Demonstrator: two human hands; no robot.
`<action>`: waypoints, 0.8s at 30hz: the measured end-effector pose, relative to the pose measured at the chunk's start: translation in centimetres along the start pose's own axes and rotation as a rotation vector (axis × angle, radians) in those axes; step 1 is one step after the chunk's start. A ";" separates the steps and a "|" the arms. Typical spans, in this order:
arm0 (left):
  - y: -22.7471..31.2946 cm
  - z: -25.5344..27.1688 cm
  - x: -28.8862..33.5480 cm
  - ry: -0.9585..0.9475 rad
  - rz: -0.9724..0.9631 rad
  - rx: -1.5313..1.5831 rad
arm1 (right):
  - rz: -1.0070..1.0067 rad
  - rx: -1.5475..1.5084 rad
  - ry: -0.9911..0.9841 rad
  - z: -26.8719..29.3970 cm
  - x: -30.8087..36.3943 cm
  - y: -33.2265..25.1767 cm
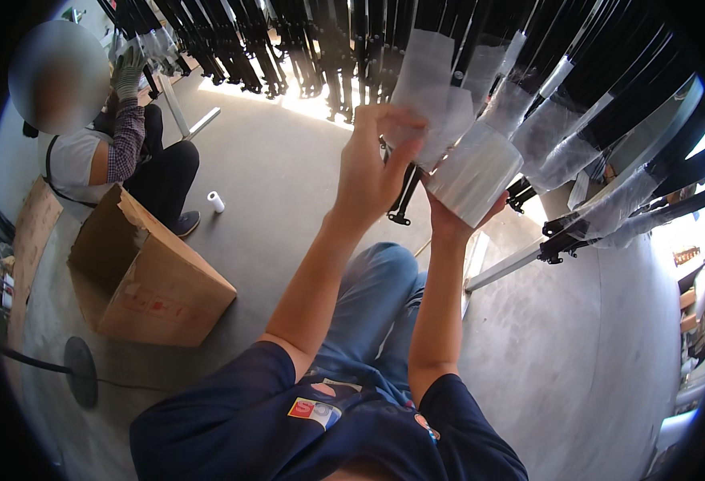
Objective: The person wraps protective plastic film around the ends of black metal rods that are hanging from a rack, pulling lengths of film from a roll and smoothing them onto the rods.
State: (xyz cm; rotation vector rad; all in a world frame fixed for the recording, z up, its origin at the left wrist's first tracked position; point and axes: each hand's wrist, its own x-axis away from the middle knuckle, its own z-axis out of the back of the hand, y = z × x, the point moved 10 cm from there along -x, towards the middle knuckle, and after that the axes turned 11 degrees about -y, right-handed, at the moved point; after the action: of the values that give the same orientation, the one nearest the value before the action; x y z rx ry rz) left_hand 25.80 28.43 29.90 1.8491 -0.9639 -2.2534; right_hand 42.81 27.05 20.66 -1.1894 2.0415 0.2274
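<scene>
My right hand [458,220] cups a roll of clear stretch film [474,172] from below, held up in front of me. My left hand [372,164] is raised beside it and pinches the loose sheet of film [428,84] that runs off the roll. Just behind the film hang black metal rods [601,120], several of them wrapped in clear film at their ends. One black rod end with a clamp [401,210] shows between my two hands.
An open cardboard box [148,276] stands on the concrete floor at my left. A small white roll [216,201] lies beyond it. A seated person [116,156] in gloves works at the far left. More black rods [240,40] hang along the top. A flat cardboard sheet [32,232] lies left.
</scene>
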 end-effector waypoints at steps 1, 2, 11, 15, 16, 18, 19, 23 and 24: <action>0.1 0.2 -0.7 0.001 0.011 -0.048 | -0.005 -0.122 -0.021 -0.4 0.0 0.4; 0.0 0.4 -1.2 0.002 0.023 -0.095 | -0.013 -0.155 -0.028 -0.4 0.1 0.6; -4.9 -3.3 -2.3 -0.523 0.470 0.528 | -0.068 0.117 0.161 0.6 -1.0 -0.7; -6.3 -3.8 -2.4 -0.534 0.468 0.526 | -0.158 0.436 0.238 3.6 -2.8 -2.8; -6.1 -3.3 -2.5 -0.516 0.450 0.517 | -0.194 0.539 0.159 2.2 -3.4 -2.6; -5.9 -2.8 -2.4 -0.492 0.447 0.511 | -0.266 0.756 0.007 -0.9 -4.1 -2.6; -5.8 -2.5 -2.3 -0.481 0.447 0.508 | -0.339 0.810 -0.021 -1.2 -4.2 -2.2; -5.6 -2.3 -2.1 -0.514 0.484 0.559 | -0.568 0.993 0.020 -1.6 -3.4 -2.1; -5.7 -2.4 -2.1 -0.532 0.507 0.560 | -0.554 1.055 -0.050 -2.4 -3.8 -1.9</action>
State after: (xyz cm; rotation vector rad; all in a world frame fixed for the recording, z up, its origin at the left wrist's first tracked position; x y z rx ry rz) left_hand 30.39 32.88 28.68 0.9091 -2.0375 -2.3007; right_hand 44.18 27.36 25.28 -0.9437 1.3400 -0.9558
